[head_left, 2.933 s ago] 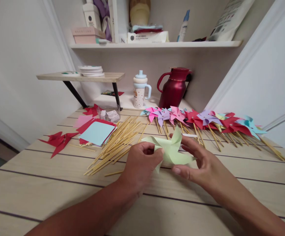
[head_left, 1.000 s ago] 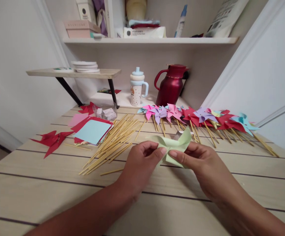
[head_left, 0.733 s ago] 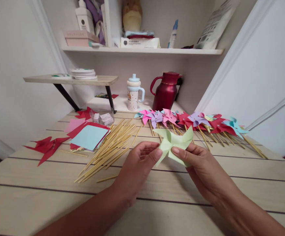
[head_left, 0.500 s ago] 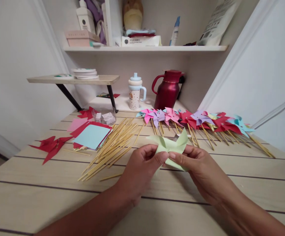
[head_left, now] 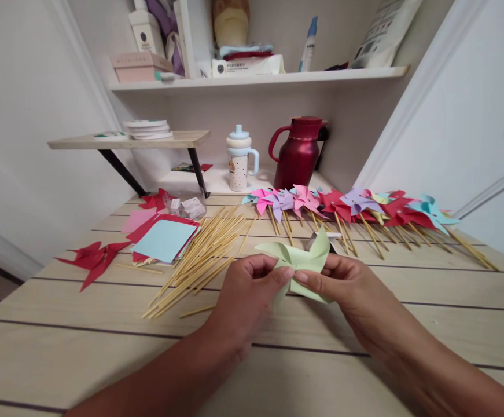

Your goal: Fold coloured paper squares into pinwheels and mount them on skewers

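Note:
I hold a pale green paper pinwheel head [head_left: 309,256] just above the wooden table [head_left: 104,341], near its middle. My left hand [head_left: 247,298] pinches its centre from the left with thumb and fingertips. My right hand [head_left: 342,289] pinches the same centre from the right, thumb on top. The folded green blades stick up and out past my fingers. No stick is on this pinwheel. A small white scrap [head_left: 332,236] lies on the table just behind it.
A pile of bamboo sticks [head_left: 203,249] lies left of my hands. Square coloured papers [head_left: 164,238] and red cut pieces [head_left: 93,258] lie further left. A row of finished pinwheels on sticks [head_left: 347,208] runs along the right back. A red jug [head_left: 299,153] and a cup [head_left: 239,159] stand behind.
My right hand has closed in from an open hold onto the pinwheel's centre, and both hands now pinch it together. The blades have turned a little. The view shifted slightly.

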A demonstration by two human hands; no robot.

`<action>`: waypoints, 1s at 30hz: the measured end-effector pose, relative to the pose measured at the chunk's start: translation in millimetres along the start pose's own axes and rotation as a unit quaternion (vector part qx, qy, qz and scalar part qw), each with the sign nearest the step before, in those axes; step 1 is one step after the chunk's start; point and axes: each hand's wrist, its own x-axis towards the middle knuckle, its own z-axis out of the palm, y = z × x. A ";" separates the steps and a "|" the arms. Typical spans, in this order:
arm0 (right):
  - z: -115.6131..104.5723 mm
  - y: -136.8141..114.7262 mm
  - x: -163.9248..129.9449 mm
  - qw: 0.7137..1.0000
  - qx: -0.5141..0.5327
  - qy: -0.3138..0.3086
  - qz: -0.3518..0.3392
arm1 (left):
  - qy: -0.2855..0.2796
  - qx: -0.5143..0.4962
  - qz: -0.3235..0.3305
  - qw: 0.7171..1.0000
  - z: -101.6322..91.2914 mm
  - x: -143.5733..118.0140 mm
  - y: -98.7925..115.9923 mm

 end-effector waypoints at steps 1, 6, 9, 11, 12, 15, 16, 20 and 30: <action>0.7 -0.5 -0.5 1.000 0.000 0.003 -0.001 | 0.003 0.007 -0.002 1.000 -0.2 -0.4 0.5; 4.3 -1.6 -1.8 1.000 0.015 0.009 0.000 | 0.002 0.015 -0.003 1.000 -0.8 -1.5 0.2; 3.2 -0.1 -0.3 0.999 0.034 0.002 0.011 | -0.015 -0.002 0.008 1.000 -0.9 -1.3 0.0; 0.9 1.1 1.5 0.999 0.032 -0.010 0.019 | -0.018 -0.007 0.014 1.000 -0.8 -1.0 0.4; -0.3 1.6 2.3 0.999 0.028 -0.014 0.020 | -0.017 -0.006 0.015 1.000 -0.7 -1.0 0.8; -3.0 1.8 3.7 0.999 0.032 -0.011 0.014 | -0.024 -0.015 0.000 1.000 -0.3 -1.2 2.3; -3.3 1.6 3.7 0.999 0.041 -0.007 0.011 | -0.026 -0.021 -0.007 0.999 -0.1 -1.4 2.6; -2.7 0.4 2.6 0.999 0.048 -0.005 -0.001 | -0.022 -0.031 -0.019 0.999 1.5 -2.2 2.9; 1.5 -1.5 -0.1 0.998 0.053 -0.030 0.009 | -0.024 -0.038 -0.003 0.999 3.4 -3.8 2.3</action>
